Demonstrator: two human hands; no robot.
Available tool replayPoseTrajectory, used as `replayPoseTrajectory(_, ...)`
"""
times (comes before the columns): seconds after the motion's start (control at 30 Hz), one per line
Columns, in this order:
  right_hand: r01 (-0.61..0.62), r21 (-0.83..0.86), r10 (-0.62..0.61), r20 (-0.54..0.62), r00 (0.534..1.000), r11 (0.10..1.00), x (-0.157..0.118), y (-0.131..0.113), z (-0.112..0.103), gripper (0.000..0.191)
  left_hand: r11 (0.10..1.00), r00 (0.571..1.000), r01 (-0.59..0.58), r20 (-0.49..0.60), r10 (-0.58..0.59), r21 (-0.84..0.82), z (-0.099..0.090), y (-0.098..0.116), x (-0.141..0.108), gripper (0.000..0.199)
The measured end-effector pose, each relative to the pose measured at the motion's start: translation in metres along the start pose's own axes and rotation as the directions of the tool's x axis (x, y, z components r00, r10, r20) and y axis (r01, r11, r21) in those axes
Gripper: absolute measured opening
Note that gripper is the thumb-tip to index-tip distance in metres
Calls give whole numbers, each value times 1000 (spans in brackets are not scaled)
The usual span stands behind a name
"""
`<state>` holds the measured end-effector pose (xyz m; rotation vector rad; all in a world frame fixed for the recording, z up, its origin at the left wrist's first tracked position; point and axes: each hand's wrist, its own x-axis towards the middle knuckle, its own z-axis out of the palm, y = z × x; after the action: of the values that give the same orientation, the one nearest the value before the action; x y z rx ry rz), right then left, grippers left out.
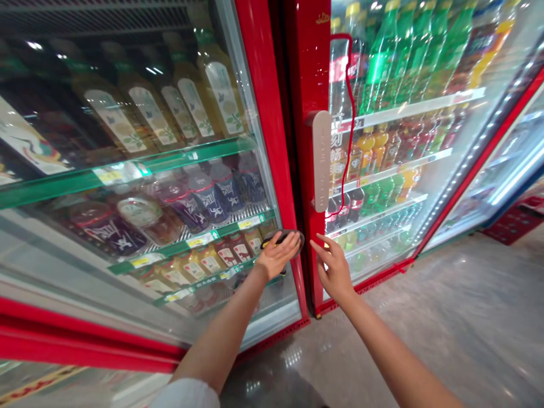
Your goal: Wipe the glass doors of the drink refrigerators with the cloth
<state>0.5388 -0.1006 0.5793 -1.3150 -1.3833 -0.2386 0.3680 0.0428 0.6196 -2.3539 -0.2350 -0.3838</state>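
My left hand [278,256] is stretched toward the right edge of a glass cooler door [250,306]. Under its fingers is a dark grey, rounded thing [301,242] with a bit of yellow; my palm hides most of it, so its kind is unclear. It lies at the glass beside the red door frame [272,102]. My right hand [335,269] is held up in front of the neighbouring cooler's red frame, its fingers apart and nothing in them. Whether its fingertips touch the frame cannot be made out.
Several drink bottles [221,85] stand on green-edged shelves in the left cooler. The right cooler holds green soda bottles [382,56]. A beige handle lock [322,161] with a red cord [352,107] sits between them. Below is a shiny grey floor [408,334].
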Motion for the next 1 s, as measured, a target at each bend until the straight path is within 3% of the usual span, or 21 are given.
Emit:
replayPoseTrajectory(0.07,4,12,-4,-6,1000,1000,4,-5,-2,59,1000,1000,-9,19,9,1,-10,-8,5,65)
replayPoseTrajectory(0.27,10,50,-6,-66,998,999,23,-22,-3,61,961,961,276,-33,-276,-8,-52,-33,33,81)
replayPoseTrajectory(0.47,42,58,-38,-71,997,997,34,-33,2,62,999,1000,14,-4,-14,43,-55,-35,19,67)
replayPoseTrajectory(0.53,56,67,-51,-78,996,996,40,-36,1,61,999,999,26,-25,-25,47,-65,-47,28,65)
replayPoseTrajectory(0.63,67,79,-59,-93,994,995,49,-41,0,59,986,986,157,-71,-153,53,-81,-60,37,72)
replayPoseTrajectory(0.77,58,87,-50,-92,994,994,48,-42,2,59,915,916,395,-109,-385,83,-74,-41,16,76)
replayPoseTrajectory(0.9,43,88,-36,-79,996,995,40,-39,7,59,955,958,286,-22,-285,79,-60,-22,-5,71)
replayPoseTrajectory(1.0,46,92,-41,-62,997,995,41,-38,8,57,923,923,383,-32,-382,25,-64,-34,-4,77)
